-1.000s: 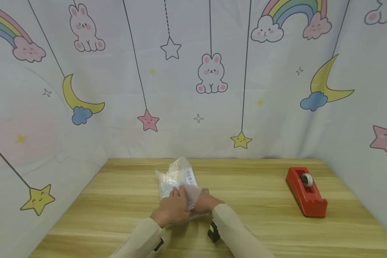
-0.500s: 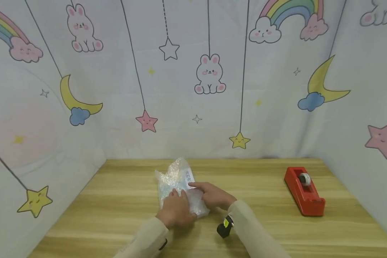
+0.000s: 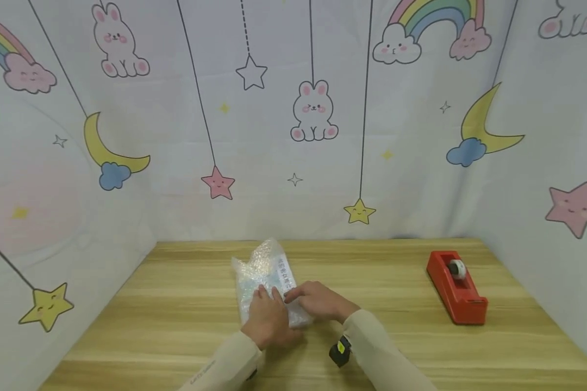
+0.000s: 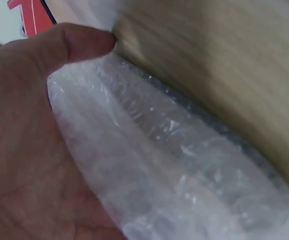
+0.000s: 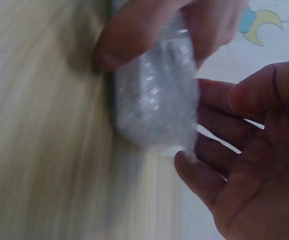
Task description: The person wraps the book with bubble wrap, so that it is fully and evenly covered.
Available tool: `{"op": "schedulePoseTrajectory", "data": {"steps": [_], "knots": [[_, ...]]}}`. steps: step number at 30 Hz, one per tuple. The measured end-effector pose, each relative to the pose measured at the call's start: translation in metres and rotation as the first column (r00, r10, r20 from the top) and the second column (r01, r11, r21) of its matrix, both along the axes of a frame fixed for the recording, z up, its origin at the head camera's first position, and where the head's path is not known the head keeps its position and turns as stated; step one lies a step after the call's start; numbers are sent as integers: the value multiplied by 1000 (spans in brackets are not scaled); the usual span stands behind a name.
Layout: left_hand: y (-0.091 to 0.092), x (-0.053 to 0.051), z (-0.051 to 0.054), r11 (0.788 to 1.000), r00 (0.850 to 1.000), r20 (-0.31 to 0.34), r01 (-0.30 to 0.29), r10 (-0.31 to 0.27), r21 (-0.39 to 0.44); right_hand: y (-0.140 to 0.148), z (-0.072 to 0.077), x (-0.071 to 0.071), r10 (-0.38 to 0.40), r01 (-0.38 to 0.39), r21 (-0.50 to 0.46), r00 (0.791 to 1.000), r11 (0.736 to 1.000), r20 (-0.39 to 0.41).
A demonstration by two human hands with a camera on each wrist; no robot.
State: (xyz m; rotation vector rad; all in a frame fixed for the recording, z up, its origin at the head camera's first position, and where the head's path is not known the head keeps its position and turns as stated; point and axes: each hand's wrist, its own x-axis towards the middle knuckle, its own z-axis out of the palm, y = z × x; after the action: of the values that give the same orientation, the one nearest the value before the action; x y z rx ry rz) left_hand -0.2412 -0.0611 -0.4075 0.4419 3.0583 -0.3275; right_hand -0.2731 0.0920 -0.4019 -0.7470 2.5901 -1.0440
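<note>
A flat book-like item in clear bubble wrap [image 3: 256, 274] lies on the table, a white strip with dark characters [image 3: 285, 271] showing through. My left hand [image 3: 267, 317] rests on its near part with extended fingers; in the left wrist view the thumb reaches along the folded bubble wrap's edge [image 4: 149, 165]. My right hand [image 3: 323, 301] touches the wrap's right side with its fingertips. In the right wrist view that hand [image 5: 259, 160] has loosely bent fingers against the bubbly end, and the palm is visible. What lies beneath the wrap is partly blurred.
A red tape dispenser [image 3: 457, 288] with a roll of tape stands at the right on the wooden table [image 3: 381, 347]. White cloth walls [image 3: 274, 212] printed with rabbits, stars and moons enclose the back and sides.
My right hand has come out from the near-right fold to the wrap's right side. The raised flap now lies flatter, uncovering more of the lettered strip. The left hand stays on the wrap.
</note>
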Motion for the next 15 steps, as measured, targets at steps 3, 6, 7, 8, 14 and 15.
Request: {"op": "schedulePoseTrajectory", "data": {"steps": [3,6,7,8,14,15], "knots": [[-5,-3,4,996,999,44,-5,1,84,-1,-5,0,12,-7,69,998,998,-67],[-15,-9,14,984,990,141,-11,-14,178,-2,-7,0,22,-10,121,995,993,-97],[-19,-11,19,978,984,175,-13,-24,208,-2,-7,-1,29,-15,135,994,991,-104],[-24,-13,22,972,978,205,-11,-38,235,-2,-7,-1,34,-18,150,994,989,-103],[-40,-15,33,956,973,189,73,-130,283,-3,-3,-1,49,-30,204,995,979,-88],[-42,-15,33,958,979,156,87,-133,274,-3,-2,-1,50,-31,211,995,977,-85]]}}
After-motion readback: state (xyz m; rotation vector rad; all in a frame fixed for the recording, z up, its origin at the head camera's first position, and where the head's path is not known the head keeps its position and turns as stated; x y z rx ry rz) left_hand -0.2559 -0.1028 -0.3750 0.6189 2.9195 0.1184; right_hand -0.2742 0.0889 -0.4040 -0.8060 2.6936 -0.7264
